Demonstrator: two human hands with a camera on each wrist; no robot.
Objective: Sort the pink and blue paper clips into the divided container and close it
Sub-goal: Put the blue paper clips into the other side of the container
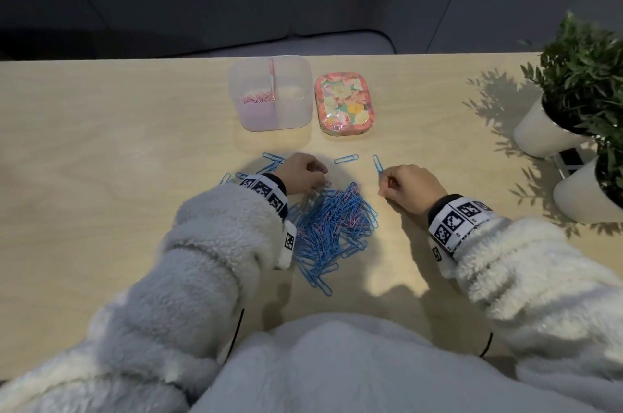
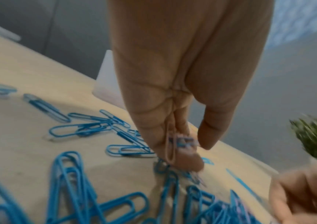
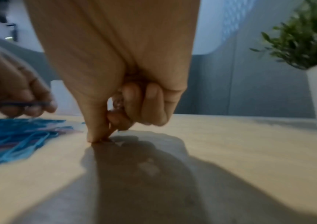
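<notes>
Sorting clips at the table (image 1: 101, 129).
Left hand (image 1: 301, 174) pinching pink clips (image 2: 171, 149); right hand (image 1: 409, 188) curled, seemingly around pink clips too.

Hands (image 1: 305, 173) over clips (image 1: 332, 224) (mostly blue).

From the head view I cannot see the left hand (image 1: 303, 173) fingertips, curled under over the clip pile (image 1: 332, 227). The right hand (image 1: 409, 188) hides whatever its curled fingers enclose; the right wrist view there is too blurred to name the small pale things. The container (image 1: 269, 92) wall clouds its right compartment. The two potted plants (image 1: 580, 75) are cropped by the right edge.
</notes>
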